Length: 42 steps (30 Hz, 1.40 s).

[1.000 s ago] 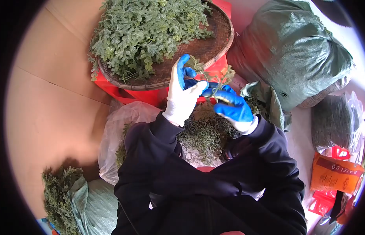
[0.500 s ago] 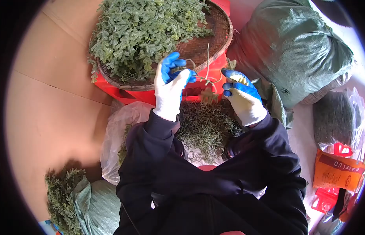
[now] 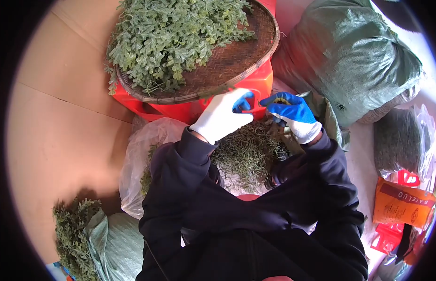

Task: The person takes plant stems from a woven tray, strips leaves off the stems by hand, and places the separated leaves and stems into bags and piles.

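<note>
My left hand (image 3: 226, 114), in a white glove with blue fingertips, is turned palm inward with its fingers curled; what they hold, if anything, is hidden. Close on its right, my right hand (image 3: 292, 112) has its blue-coated fingers bent together round a small greenish plant piece (image 3: 282, 100). Both hands are in front of a round woven tray (image 3: 218, 75) heaped with green leafy sprigs (image 3: 166, 42). Below them, a pile of thin, tangled stems (image 3: 248, 152) lies between my feet.
The tray rests on a red stool (image 3: 260, 82). A large green sack (image 3: 349, 61) stands at upper right, a clear plastic bag (image 3: 138, 161) left of my legs. Another green sack (image 3: 119, 243) with leafy stems is at lower left. An orange packet (image 3: 403, 203) lies far right.
My left hand has turned over and moved down and right, nearer my right hand. The long curling stem between the hands is no longer visible. My right hand has rotated slightly.
</note>
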Each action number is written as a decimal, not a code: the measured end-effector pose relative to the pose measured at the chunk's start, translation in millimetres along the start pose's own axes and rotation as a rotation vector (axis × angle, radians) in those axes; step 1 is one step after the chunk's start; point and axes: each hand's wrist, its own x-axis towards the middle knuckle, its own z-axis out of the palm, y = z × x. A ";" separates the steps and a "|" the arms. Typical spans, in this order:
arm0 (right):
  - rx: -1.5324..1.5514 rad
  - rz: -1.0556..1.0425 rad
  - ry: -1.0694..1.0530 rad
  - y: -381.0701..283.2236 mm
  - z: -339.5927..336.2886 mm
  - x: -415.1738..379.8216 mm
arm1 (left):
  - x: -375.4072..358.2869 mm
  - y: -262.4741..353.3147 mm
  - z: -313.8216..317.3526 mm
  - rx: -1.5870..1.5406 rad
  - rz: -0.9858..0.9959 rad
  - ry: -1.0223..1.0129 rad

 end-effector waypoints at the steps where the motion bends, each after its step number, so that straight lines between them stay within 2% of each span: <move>1: 0.022 0.036 -0.023 -1.6 -1.9 -1.3 | 0.3 3.8 1.2 0.106 -0.032 -0.032; 2: 0.062 0.024 -0.072 -0.2 -5.3 -1.6 | 0.0 8.3 1.7 0.212 -0.065 -0.065; 5: 0.188 -0.059 -0.185 11.5 -15.0 0.0 | 0.2 8.5 1.2 0.510 0.122 -0.033; 8: 0.114 0.097 -0.181 -9.2 -19.9 -4.1 | 3.4 5.5 5.0 0.053 0.012 -0.004; 9: -0.130 -0.025 -0.231 -0.9 -24.6 0.0 | 4.1 -2.4 6.6 -0.237 -0.028 -0.044; 10: -0.369 -0.157 -0.253 7.0 -29.0 4.0 | 3.5 1.1 6.0 -0.282 -0.087 -0.064; 12: -0.950 -0.376 -0.148 17.4 -40.2 0.6 | 1.1 10.6 4.8 -0.372 -0.209 -0.104; 15: -1.167 -0.746 -0.293 23.3 -53.5 7.3 | 2.2 9.7 1.8 -0.368 -0.217 -0.138; 18: -0.334 -0.097 -0.279 12.7 -46.9 2.2 | 3.6 7.9 -1.0 -0.423 -0.220 -0.204; 19: -0.242 0.102 -0.301 -8.0 -39.5 -5.7 | 3.9 5.6 0.3 -0.479 -0.249 -0.242; 22: -0.056 -0.089 -0.363 5.8 -39.2 -3.0 | 3.5 -4.0 12.1 -0.633 -0.317 -0.305; 23: -0.026 -0.072 -0.344 9.3 -37.4 -3.3 | 5.4 -8.3 17.1 -0.692 -0.313 -0.303; 24: -0.171 -0.189 -0.293 19.1 -35.9 0.1 | 7.6 -13.3 22.3 -0.750 -0.309 -0.300; 26: -0.458 -0.425 -0.191 40.1 -30.6 9.2 | 12.8 -23.8 35.3 -0.765 -0.242 -0.157; 27: -0.343 -0.366 -0.103 44.6 -20.7 10.8 | 14.4 -26.1 39.7 -0.772 -0.209 -0.084; 28: -0.219 -0.318 -0.012 49.1 -10.8 12.5 | 14.2 -25.4 42.3 -0.819 -0.261 -0.062; 31: -0.689 -0.450 0.188 62.0 -3.2 19.9 | 9.2 -23.0 48.3 -0.957 -0.374 -0.047; 33: -0.789 -0.388 0.332 56.3 5.3 18.0 | 5.0 -12.7 49.6 -0.917 -0.465 0.024; 35: -0.724 -0.332 0.330 50.7 6.3 19.2 | 5.7 -18.7 54.3 -0.830 -0.494 0.090; 37: -0.709 -0.267 0.315 40.6 6.7 17.1 | 6.5 -26.6 50.4 -0.741 -0.476 0.010; 39: -0.650 -0.380 0.253 37.9 0.5 16.5 | 4.8 -27.5 47.1 -0.726 -0.479 -0.062; 40: -0.621 -0.436 0.220 36.6 -5.2 15.9 | 3.1 -19.4 40.9 -0.737 -0.507 -0.160; 41: -0.609 -0.415 0.083 33.6 -14.1 14.7 | 1.0 -9.4 30.8 -0.747 -0.533 -0.257; 42: -0.661 -0.509 0.041 27.2 -15.1 13.3 | -0.6 0.9 21.1 -0.756 -0.558 -0.355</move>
